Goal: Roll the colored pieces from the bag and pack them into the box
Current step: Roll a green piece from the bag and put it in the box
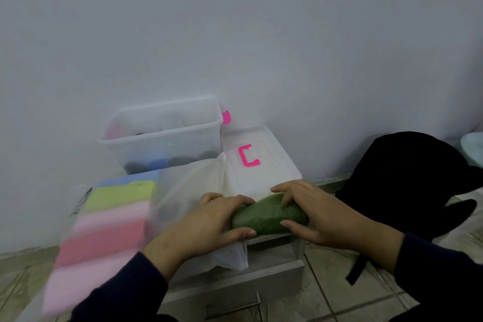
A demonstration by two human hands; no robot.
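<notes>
1. The step in hand looks like the rolling itself: a dark green piece (270, 218) lies crosswise in front of the person, already formed into a thick roll, on a small grey drawer unit (235, 293) that serves as the work surface.
2. The left hand (209, 222) grips the roll's left end, fingers curled over the top and thumb underneath.
3. The right hand (311, 213) clasps the right end the same way, fingers over and thumb in front. Both hands are closed on the green piece; neither is free.
4. The clear box (160, 136) stands open behind, against the wall, well apart from the hands. Several dark rolls and a blue one already sit in its bottom, so packing seems partly done.
5. Its lid (261, 162), with a pink handle, lies flat just right of the box, directly behind the roll.
6. A translucent bag (188, 191) sags beneath the left hand, and a stack of blue, yellow-green and pink pieces (104, 222) waits at the left, blurred.
7. The next move likely calls for keeping the roll tight, lifting it over the bag and box rim, and setting it beside the others without letting it unroll.
</notes>
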